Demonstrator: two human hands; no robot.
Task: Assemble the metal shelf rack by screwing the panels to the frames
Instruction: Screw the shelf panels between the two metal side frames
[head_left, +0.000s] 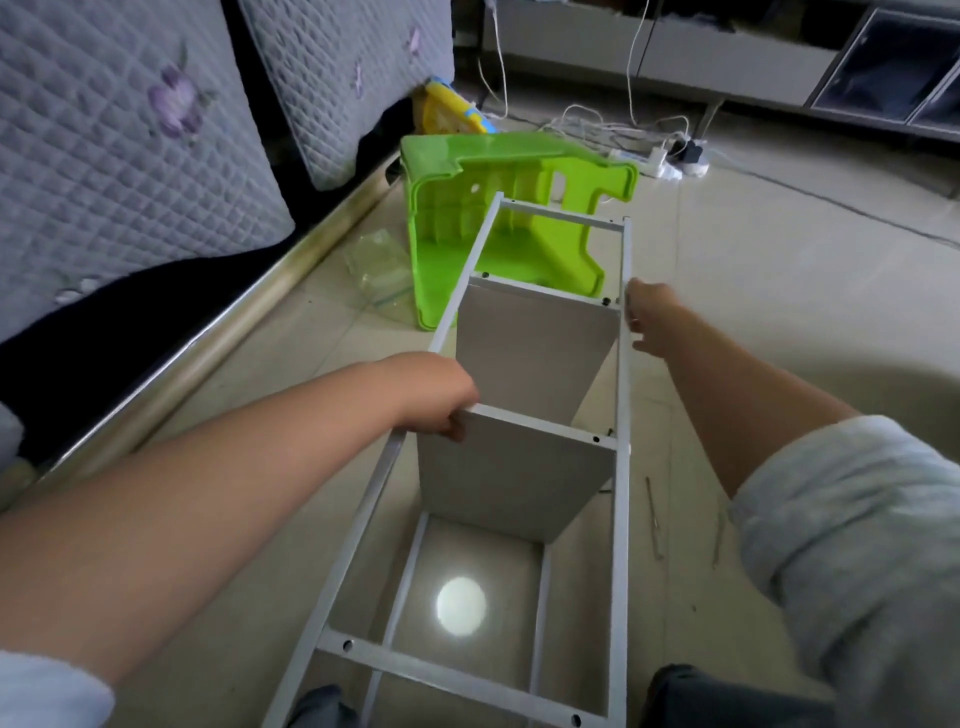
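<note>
Bare forearms, pale grey sleeves (852, 519) pushed up, dark trousers (727, 696)

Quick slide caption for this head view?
Left hand grips near panel, right hand steadies the rack frame.

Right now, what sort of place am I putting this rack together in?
Probably a living room or bedroom floor at home: grey quilted floral cushions on the left, a white power strip with tangled cables on the pale tiled floor, and an overturned green plastic stool.
</note>
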